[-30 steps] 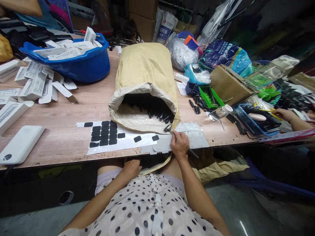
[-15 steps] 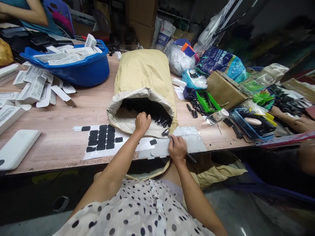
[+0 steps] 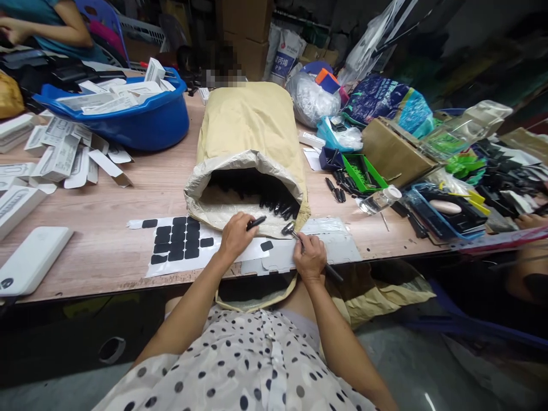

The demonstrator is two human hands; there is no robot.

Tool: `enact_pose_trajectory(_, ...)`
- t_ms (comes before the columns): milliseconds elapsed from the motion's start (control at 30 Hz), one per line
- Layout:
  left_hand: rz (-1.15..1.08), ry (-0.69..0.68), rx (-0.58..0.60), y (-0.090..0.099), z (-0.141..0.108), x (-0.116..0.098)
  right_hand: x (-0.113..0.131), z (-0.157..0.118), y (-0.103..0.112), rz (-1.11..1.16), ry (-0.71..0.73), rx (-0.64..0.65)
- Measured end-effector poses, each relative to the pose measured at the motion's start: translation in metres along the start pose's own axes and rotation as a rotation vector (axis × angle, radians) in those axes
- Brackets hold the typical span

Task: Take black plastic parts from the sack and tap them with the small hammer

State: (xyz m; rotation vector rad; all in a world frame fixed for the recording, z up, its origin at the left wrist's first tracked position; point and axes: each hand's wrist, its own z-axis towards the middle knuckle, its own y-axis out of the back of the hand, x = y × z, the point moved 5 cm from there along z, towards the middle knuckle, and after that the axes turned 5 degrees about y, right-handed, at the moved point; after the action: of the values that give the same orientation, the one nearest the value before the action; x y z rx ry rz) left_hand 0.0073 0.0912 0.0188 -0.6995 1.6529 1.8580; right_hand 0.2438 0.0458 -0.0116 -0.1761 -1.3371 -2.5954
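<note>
My left hand (image 3: 235,234) is closed on a small black cylindrical piece (image 3: 257,222), just in front of the sack's mouth. My right hand (image 3: 310,254) grips a hammer (image 3: 288,229) by its shaft, the metal head resting near the sack's lower right lip. The tan sack (image 3: 248,120) lies on the table with its mouth facing me. Inside it are many similar black pieces (image 3: 278,204). A white sheet with black rounded stickers (image 3: 177,237) lies left of my left hand. A pale flat plate (image 3: 331,240) lies under and beside my right hand.
On the left are a blue basin (image 3: 141,125) of white boxes, loose boxes (image 3: 55,148) and a white power bank (image 3: 34,260). To the right stand a green tray (image 3: 363,173), a clear bottle (image 3: 380,200) and a blue bin (image 3: 449,211). A co-worker's arm (image 3: 51,31) shows upper left.
My left hand has drawn back from the sack's mouth, down and to the left, and a black piece now shows in its fingers. My right hand keeps the hammer in place.
</note>
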Motion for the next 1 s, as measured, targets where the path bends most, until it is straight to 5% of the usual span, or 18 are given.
enact_pose_trajectory(200, -0.083, -0.037, 0.097, -0.003, -0.05, 0.021, -0.004, 0.004, 0.003, 0.041, 0.0, 0.038)
enact_pose_trajectory(433, -0.113, -0.029, 0.101, -0.008, -0.046, 0.026, 0.036, -0.001, 0.028, 0.316, 0.049, 0.026)
enact_pose_trajectory(633, -0.127, 0.018, 0.102, -0.007, -0.046, 0.023, 0.084, -0.01, 0.033, 0.511, 0.146, 0.198)
enact_pose_trajectory(1000, -0.122, 0.014, 0.079, -0.007, -0.046, 0.02, 0.092, -0.015, 0.033, 0.439, 0.157, 0.176)
